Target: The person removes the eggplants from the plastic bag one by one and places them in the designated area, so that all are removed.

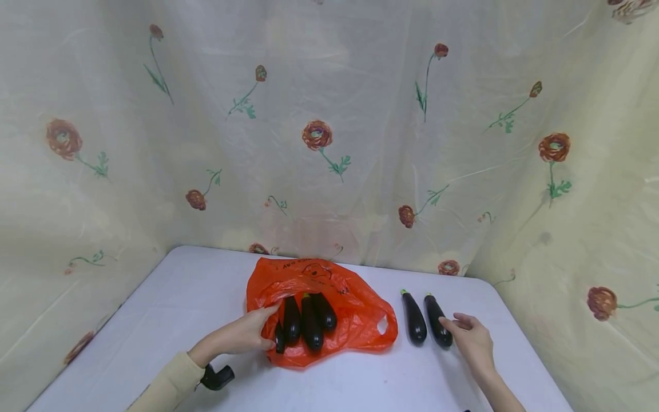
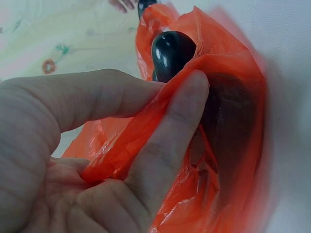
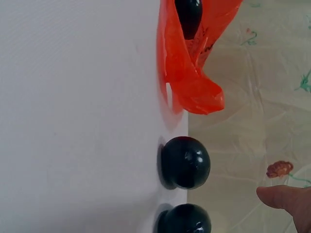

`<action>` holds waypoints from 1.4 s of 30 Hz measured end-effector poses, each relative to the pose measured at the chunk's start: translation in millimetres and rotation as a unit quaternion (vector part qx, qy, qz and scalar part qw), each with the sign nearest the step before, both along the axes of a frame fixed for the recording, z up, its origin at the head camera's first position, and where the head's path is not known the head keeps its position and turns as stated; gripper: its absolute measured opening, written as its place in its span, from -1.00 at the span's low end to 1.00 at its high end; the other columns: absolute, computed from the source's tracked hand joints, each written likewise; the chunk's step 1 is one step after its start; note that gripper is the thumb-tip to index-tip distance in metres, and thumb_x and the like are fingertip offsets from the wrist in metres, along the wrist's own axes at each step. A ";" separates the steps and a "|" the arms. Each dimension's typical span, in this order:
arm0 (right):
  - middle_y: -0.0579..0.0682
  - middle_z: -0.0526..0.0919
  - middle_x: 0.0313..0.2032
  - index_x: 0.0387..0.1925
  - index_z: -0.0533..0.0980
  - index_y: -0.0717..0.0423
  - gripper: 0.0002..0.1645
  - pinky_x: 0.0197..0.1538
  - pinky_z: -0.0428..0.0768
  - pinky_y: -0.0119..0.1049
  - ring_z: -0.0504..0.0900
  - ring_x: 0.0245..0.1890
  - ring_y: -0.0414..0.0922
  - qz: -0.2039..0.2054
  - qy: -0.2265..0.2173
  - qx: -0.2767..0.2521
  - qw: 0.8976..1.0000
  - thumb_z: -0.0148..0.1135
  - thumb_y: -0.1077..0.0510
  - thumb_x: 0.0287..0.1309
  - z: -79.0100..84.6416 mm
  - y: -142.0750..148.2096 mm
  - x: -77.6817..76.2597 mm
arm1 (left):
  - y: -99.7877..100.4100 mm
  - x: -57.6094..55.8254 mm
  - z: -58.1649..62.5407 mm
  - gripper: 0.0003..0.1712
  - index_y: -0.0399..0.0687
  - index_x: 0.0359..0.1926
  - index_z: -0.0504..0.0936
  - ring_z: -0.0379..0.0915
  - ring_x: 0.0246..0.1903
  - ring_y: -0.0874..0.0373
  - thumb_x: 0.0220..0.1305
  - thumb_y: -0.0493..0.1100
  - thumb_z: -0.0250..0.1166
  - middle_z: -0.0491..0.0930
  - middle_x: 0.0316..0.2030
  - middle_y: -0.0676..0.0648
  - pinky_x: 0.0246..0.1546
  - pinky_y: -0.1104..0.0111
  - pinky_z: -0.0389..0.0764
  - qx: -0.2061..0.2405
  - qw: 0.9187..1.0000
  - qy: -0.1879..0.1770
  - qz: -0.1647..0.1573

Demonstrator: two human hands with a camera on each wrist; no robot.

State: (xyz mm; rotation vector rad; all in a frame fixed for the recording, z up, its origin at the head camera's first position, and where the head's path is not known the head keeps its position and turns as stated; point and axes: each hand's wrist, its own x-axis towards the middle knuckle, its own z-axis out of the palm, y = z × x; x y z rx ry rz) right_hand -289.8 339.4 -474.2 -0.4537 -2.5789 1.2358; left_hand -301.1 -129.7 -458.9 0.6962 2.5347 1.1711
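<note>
An orange-red plastic bag (image 1: 360, 309) lies spread on the table, with several dark eggplants (image 1: 311, 329) lying in its open middle. At the bag's left side my left hand (image 1: 252, 332) pinches its edge; in the left wrist view the thin film (image 2: 146, 141) runs between thumb and finger, and a dark eggplant shows through it. To the bag's right, two more eggplants lie side by side, a left one (image 1: 413, 317) and a right one (image 1: 437, 323). Beside the right one my right hand (image 1: 471, 340) hovers with its fingers relaxed, holding nothing; only one fingertip (image 3: 274, 196) shows in the right wrist view.
The white table (image 1: 206, 286) has rounded far corners. A pale curtain with printed flowers (image 1: 360, 143) hangs behind it and along both sides. A black device (image 1: 216, 377) sits at my left wrist, next to the sleeve.
</note>
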 end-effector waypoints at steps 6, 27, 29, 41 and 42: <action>0.33 0.60 0.05 0.17 0.45 0.27 -0.15 -0.25 0.46 -0.54 0.57 0.05 0.18 0.004 0.016 -0.002 1.000 0.29 -0.30 0.08 8.2 -8.7 2.8 | -0.3 -0.2 -0.7 -0.02 -0.31 0.44 0.11 0.26 0.27 -0.16 0.03 -0.32 0.41 0.30 0.34 -0.26 0.24 -0.18 0.33 -0.004 1.000 0.003 0.001; 0.29 0.60 0.05 0.17 0.45 0.25 -0.26 0.09 0.57 -0.11 0.56 0.06 0.11 0.045 0.007 -0.045 0.998 0.34 -0.15 0.10 26.7 -59.8 -5.8 | -2.7 -2.1 -3.3 -0.02 -0.26 0.45 0.11 0.26 0.28 -0.16 0.03 -0.30 0.40 0.31 0.34 -0.23 0.26 -0.21 0.28 -0.004 1.000 0.019 -0.016; 0.29 0.59 0.06 0.18 0.44 0.25 -0.26 0.12 0.57 -0.05 0.57 0.05 0.11 0.051 0.004 -0.051 0.997 0.32 -0.15 0.11 28.7 -66.4 -6.2 | -2.7 -2.1 -3.3 -0.02 -0.25 0.45 0.11 0.26 0.28 -0.16 0.04 -0.31 0.40 0.31 0.34 -0.23 0.26 -0.20 0.28 -0.003 1.000 0.019 -0.017; 0.19 0.64 0.00 0.14 0.49 0.19 -0.33 0.10 0.61 -0.07 0.61 0.00 0.05 0.091 0.016 -0.047 0.995 0.33 -0.15 0.11 33.6 -97.8 -10.1 | -3.5 -2.6 -2.2 -0.01 -0.27 0.45 0.10 0.27 0.28 -0.14 0.04 -0.31 0.39 0.31 0.34 -0.24 0.27 -0.18 0.29 -0.010 0.999 0.025 -0.017; 0.19 0.64 0.00 0.14 0.49 0.18 -0.33 0.10 0.61 -0.06 0.61 0.00 0.05 0.094 0.016 -0.048 0.994 0.33 -0.15 0.11 33.8 -100.2 -10.1 | -3.6 -2.6 -2.1 -0.01 -0.28 0.45 0.10 0.26 0.28 -0.14 0.04 -0.31 0.39 0.31 0.34 -0.25 0.27 -0.18 0.29 -0.010 0.999 0.025 -0.017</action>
